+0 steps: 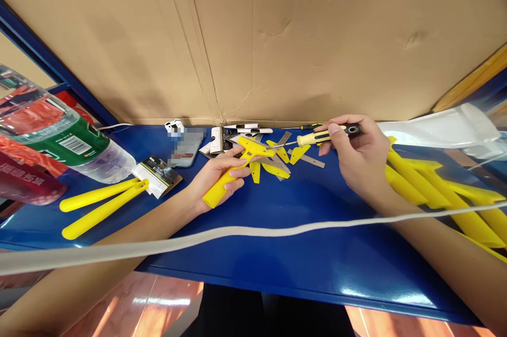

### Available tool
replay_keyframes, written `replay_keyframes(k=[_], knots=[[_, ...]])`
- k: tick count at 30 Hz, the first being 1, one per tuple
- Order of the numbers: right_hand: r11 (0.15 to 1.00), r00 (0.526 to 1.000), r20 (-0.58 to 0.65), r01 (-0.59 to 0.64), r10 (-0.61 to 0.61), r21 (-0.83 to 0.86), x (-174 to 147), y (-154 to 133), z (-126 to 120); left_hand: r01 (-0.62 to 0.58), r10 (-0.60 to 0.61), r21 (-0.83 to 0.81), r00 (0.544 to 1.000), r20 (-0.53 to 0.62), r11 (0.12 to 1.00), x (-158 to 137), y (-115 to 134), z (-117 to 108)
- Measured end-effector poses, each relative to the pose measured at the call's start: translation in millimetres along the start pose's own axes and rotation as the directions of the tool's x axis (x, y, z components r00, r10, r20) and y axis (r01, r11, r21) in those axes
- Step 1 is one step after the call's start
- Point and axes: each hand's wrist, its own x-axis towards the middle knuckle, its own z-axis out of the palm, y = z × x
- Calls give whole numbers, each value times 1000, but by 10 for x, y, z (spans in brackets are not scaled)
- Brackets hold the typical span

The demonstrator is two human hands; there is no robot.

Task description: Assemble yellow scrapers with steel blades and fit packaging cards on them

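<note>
A yellow T-shaped scraper (217, 192) is gripped by its handle in my left hand (206, 172), its wide head pointing away from me. My right hand (362, 155) is closed round a screwdriver (311, 138) with a cream and black handle. The shaft points left, and its tip is at the scraper's head, near a screw; whether it sits in the screw is too small to tell. Just beyond and beside the head lie loose yellow blade covers (300, 153) and flat metal blades (312, 160), partly hidden by the scraper.
Packaged yellow-handled scrapers (105, 207) lie left, beside a water bottle (75, 141). A phone (189, 148) and cards (217, 139) lie at the back, with another screwdriver (311, 127). Yellow scraper handles (455, 205) pile up right. A white cord (253, 231) crosses in front; cardboard (317, 36) stands behind.
</note>
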Motion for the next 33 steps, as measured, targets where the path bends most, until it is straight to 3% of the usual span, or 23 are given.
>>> replay_keyframes(k=[17, 23, 27, 33], knots=[[999, 1000, 3, 21, -21, -32, -3, -15, -6, -15, 16, 20, 998, -62, 1000, -7, -8, 43], [999, 1000, 12, 30, -29, -33, 20, 36, -44, -5, 4, 18, 1000, 14, 1000, -1, -19, -7], [999, 1000, -4, -19, 19, 40, 41, 70, -38, 38, -39, 26, 999, 9, 999, -12, -35, 18], [947, 988, -17, -141, 153, 288, 57, 44, 40, 93, -92, 43, 995, -27, 995, -50, -59, 72]])
